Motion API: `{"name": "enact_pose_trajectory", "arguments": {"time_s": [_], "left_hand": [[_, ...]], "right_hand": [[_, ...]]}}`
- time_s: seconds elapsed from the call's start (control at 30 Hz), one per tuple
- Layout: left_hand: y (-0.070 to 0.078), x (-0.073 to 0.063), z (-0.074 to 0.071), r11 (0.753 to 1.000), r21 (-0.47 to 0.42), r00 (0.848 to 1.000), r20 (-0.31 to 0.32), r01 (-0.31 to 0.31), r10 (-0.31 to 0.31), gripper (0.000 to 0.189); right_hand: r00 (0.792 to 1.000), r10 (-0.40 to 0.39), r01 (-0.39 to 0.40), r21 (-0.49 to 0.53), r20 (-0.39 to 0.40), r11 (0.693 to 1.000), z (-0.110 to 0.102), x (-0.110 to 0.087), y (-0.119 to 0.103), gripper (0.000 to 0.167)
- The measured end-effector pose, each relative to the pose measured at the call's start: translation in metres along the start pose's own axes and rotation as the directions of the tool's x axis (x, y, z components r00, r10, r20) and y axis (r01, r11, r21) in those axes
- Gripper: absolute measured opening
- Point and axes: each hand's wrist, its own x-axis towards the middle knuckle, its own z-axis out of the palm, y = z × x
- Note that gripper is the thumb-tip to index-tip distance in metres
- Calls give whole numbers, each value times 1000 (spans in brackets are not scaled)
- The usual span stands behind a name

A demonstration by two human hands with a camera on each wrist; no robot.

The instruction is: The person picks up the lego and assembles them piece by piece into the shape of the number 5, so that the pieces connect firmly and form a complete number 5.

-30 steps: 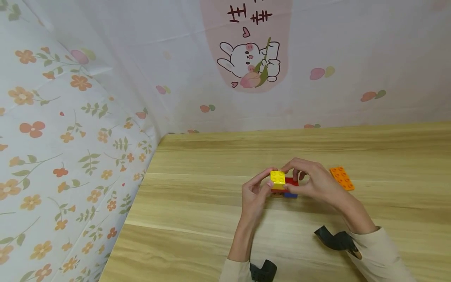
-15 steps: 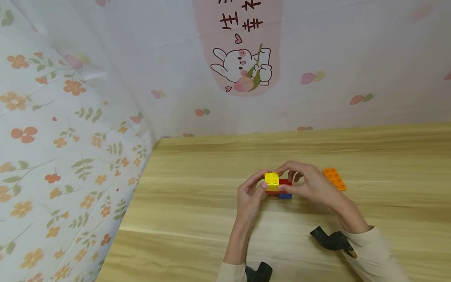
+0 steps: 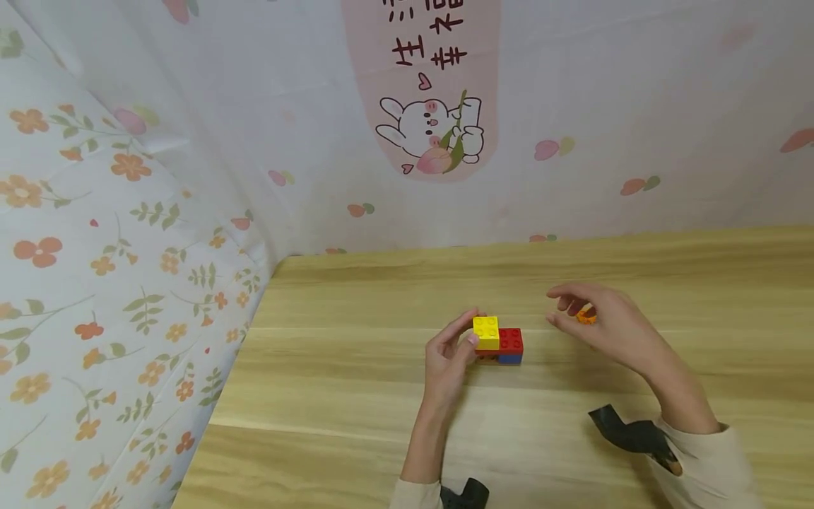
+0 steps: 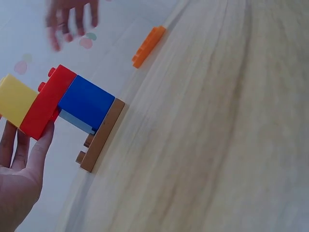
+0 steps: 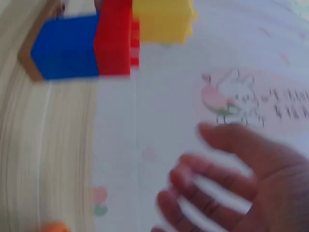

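Observation:
A stack of toy building bricks stands on the table. Its brown plate (image 4: 103, 138) lies at the bottom, under a blue brick (image 4: 88, 102). Across the blue one sits a red brick (image 3: 511, 341), overhanging to the left, and a yellow brick (image 3: 486, 334) tops its left end. My left hand (image 3: 445, 363) grips the stack from the left, thumb and fingers about the red and yellow bricks. To the right, my right hand (image 3: 607, 329) hovers with loosely bent fingers and holds nothing. Below it lies an orange plate (image 4: 148, 47), mostly hidden by that hand in the head view.
The wooden table (image 3: 331, 375) ends at a printed cloth (image 3: 305, 127) behind it. Another flowered cloth (image 3: 127, 283) hangs along the left edge. A dark strap piece (image 3: 636, 435) sticks out at the right sleeve.
My right hand has let go of the stack and moved right, over the orange plate. My left hand keeps its grip on the stack. The head view has tilted slightly.

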Motion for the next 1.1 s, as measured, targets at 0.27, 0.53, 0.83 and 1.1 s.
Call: {"name": "enact_pose_trajectory", "arguments": {"time_s": [0.27, 0.53, 0.83, 1.1], "left_hand": [[-2, -1, -1, 1000, 9, 1000, -5, -14, 14, 33], [-4, -1, -2, 999, 31, 999, 3, -44, 44, 32], [-2, 0, -1, 993, 67, 995, 24, -101, 100, 31], [19, -3, 6, 989, 92, 993, 41, -112, 109, 30]], "right_hand": [[961, 275, -274, -65, 7, 960, -16, -14, 36, 50], [904, 401, -379, -161, 146, 912, -13, -15, 50, 64], [884, 438, -402, -213, 163, 890, -9, -17, 56, 64], [873, 455, -412, -235, 174, 880, -3, -17, 56, 62]]}}
